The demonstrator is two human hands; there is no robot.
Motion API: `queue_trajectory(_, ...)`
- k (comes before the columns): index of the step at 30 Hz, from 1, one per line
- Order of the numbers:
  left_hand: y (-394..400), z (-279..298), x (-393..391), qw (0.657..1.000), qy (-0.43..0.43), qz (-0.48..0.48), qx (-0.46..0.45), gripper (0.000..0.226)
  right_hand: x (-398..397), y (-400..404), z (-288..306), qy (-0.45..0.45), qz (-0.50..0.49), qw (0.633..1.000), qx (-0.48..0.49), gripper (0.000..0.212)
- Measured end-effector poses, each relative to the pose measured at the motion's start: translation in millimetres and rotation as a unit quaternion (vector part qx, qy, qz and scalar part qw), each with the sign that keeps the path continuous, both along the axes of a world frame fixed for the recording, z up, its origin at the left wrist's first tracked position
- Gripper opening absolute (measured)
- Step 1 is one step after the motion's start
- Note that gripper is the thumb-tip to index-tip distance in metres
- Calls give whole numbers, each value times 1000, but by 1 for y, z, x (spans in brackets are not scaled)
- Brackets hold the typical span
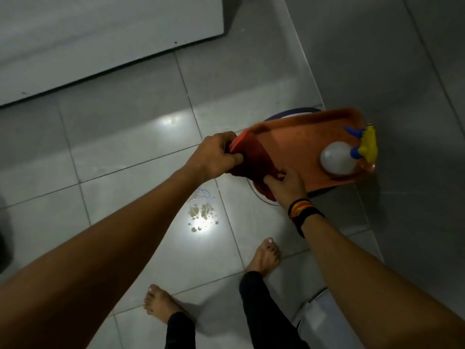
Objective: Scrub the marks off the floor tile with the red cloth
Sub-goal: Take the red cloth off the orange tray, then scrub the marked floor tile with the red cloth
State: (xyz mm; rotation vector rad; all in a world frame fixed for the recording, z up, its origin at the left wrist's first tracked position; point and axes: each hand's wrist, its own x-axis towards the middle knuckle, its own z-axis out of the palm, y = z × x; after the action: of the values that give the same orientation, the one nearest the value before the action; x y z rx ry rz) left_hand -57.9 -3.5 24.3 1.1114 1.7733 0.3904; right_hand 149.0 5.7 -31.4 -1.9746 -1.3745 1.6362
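Note:
A dark red cloth [254, 159] hangs over the near-left edge of an orange tray [297, 147]. My left hand [216, 154] grips the cloth's upper left end. My right hand [286, 185] pinches its lower end beside the tray's near edge. On the white floor tile [176, 248] below my hands lie yellowish blobs, blue scribbles and water drops, the marks [202, 212].
A white spray bottle [338, 158] with a yellow and blue trigger head lies on the tray's right side. The tray rests on a round stool or bucket [286, 114] against the tiled wall. My bare feet [264, 255] stand just near the marks. A white cabinet [100, 34] sits far left.

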Motion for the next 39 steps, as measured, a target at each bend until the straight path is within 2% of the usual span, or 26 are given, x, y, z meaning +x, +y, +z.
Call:
queue_trajectory(3,-40,33,-27,999,-36,-6,13,30,-20,-26,10,36,-3,999,-25,25)
queue_trajectory(6,-78,56,-53,997,-80,-6,24,27,-50,-61,14,76,-8,996,-47,60)
queue_trajectory(8,-105,67,-68,993,-118,0,25,24,-76,-98,21,113,-78,976,-168,79)
queue_trajectory(10,-135,73,-82,987,-158,34,17,21,-99,-143,18,192,-135,919,-316,71)
queue_trajectory(11,-148,74,-87,983,-173,58,13,21,-108,-163,13,257,-156,876,-377,67)
queue_trajectory(13,-177,69,-102,976,-188,113,2,21,-134,-197,2,358,-192,801,-440,75)
queue_trajectory(14,-192,62,-109,971,-193,138,-3,20,-147,-208,-4,377,-215,789,-436,75)
queue_trajectory(18,-255,8,-122,949,-199,241,-32,21,-175,-227,-40,327,-273,836,-346,35)
queue_trajectory(21,-301,-58,-105,920,-204,329,-61,31,-155,-218,-92,245,-270,871,-328,41)
queue_trajectory(25,-350,-164,-49,864,-254,413,-131,48,-112,-206,-169,133,-229,912,-313,38)
queue_trajectory(28,-368,-226,0,828,-303,441,-169,45,-85,-202,-219,70,-162,942,-284,37)
queue_trajectory(30,-376,-273,27,818,-319,443,-179,42,-75,-200,-257,21,-98,971,-219,36)
queue_trajectory(31,-378,-292,35,832,-302,431,-179,42,-70,-198,-271,-16,-58,984,-169,37)
queue_trajectory(32,-382,-313,40,859,-260,404,-175,44,-64,-199,-287,-73,-11,992,-101,38)
queue_trajectory(34,-396,-349,42,928,-104,326,-143,58,-52,-205,-312,-191,85,976,51,50)
queue_trajectory(35,-404,-364,38,949,-5,290,-120,71,-45,-215,-324,-219,135,960,108,56)
queue_trajectory(37,-417,-387,15,955,132,251,-85,99,-35,-243,-342,-242,273,917,159,67)
queue_trajectory(39,-422,-406,-18,950,181,239,-88,125,-32,-269,-362,-262,404,863,151,78)
